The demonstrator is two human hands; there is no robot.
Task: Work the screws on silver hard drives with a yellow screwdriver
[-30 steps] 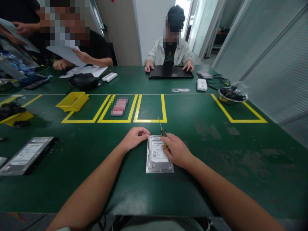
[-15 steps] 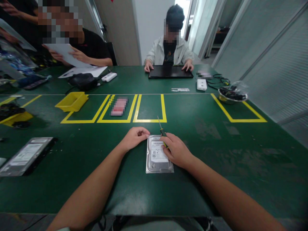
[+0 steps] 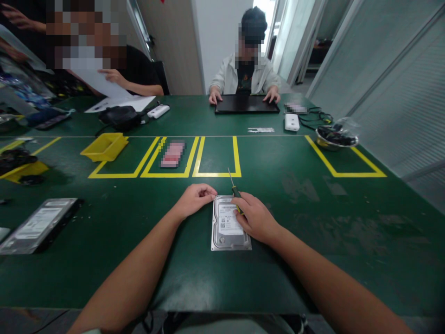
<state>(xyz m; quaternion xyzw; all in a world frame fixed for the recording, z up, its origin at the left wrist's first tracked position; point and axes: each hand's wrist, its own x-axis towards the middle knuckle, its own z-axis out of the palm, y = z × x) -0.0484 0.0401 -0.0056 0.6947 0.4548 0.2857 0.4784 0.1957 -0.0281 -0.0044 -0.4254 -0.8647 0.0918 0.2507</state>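
Note:
A silver hard drive (image 3: 229, 232) with a white label lies flat on the green table in front of me. My right hand (image 3: 255, 215) rests over its right side, fingers wrapped round a screwdriver (image 3: 236, 191) with a dark green and yellow handle. The blade points away from me, clear of the drive. At the drive's far left corner is my left hand (image 3: 195, 200), thumb and fingertips pinched together; whatever they hold is too small to make out.
Another hard drive (image 3: 41, 222) lies to the left. Beyond are a yellow bin (image 3: 104, 146), a pink-and-red object (image 3: 173, 154) inside yellow tape, and a metal bowl (image 3: 335, 139) of dark parts. Across the table a person holds a black panel (image 3: 246, 104); another person handles papers (image 3: 104, 83).
My hands, the screwdriver and the hard drive have hardly moved. Across the table at the left, a person's hand and the paper have shifted slightly.

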